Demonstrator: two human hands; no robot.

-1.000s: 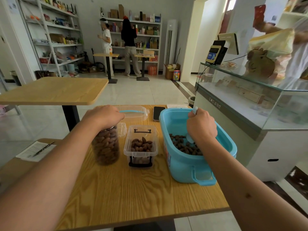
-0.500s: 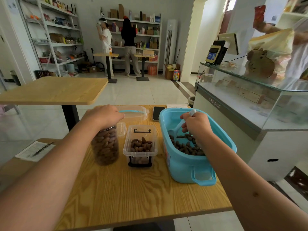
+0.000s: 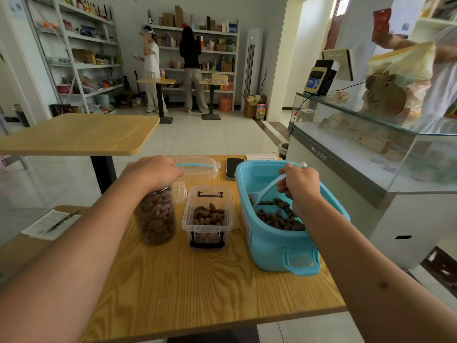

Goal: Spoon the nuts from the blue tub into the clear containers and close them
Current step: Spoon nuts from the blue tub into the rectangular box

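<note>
Hands gripping jar (image 3: 155,216), scoop (image 3: 267,189)

Soft, even daylight enters from the doorway (image 3: 341,11) at upper right, which is blown out. Wide-angle distortion bends the frame edges; the far shelves (image 3: 195,45) look slightly soft.

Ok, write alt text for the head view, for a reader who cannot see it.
At a wooden table, the right hand holds a pale scoop in a blue tub of nuts, while the left hand grips the top of a full clear jar. Between them stands an open clear box, partly filled.
</note>
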